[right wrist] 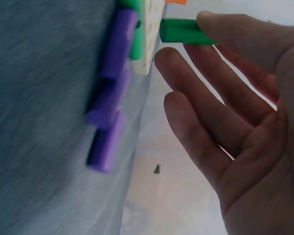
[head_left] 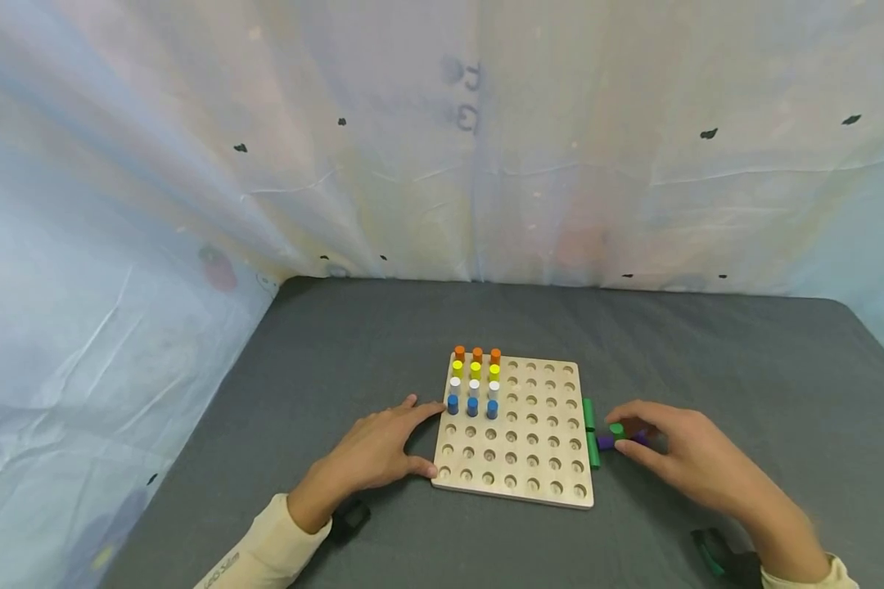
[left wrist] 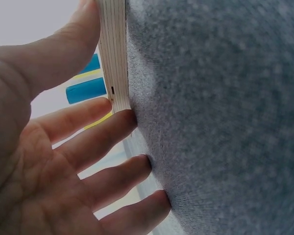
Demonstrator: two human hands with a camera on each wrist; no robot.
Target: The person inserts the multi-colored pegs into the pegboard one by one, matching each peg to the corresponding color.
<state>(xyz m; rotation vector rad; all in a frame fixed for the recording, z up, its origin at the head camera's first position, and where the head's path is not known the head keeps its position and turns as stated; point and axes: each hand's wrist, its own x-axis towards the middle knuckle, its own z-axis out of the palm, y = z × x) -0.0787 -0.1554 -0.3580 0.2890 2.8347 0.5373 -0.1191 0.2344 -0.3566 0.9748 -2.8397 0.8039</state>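
A square wooden pegboard [head_left: 521, 471] lies on the table with rows of round holes. Its far left part holds short rows of upright pegs: orange [head_left: 477, 354], yellow [head_left: 475, 370], white [head_left: 474, 388] and blue [head_left: 472, 406]. My left hand [head_left: 372, 450] rests against the board's left edge, thumb and fingers extended and spread. To the right of the board, my right hand [head_left: 696, 454] pinches a green peg [right wrist: 183, 31] between thumb and fingers, above the purple pegs [right wrist: 118, 46]. In the head view, that hand partly hides the purple ones.
Loose green pegs [head_left: 593, 450] lie along the board's right edge. A dark grey cloth [head_left: 383, 327] covers the table. Pale printed sheeting [head_left: 412, 196] hangs behind it and at the sides.
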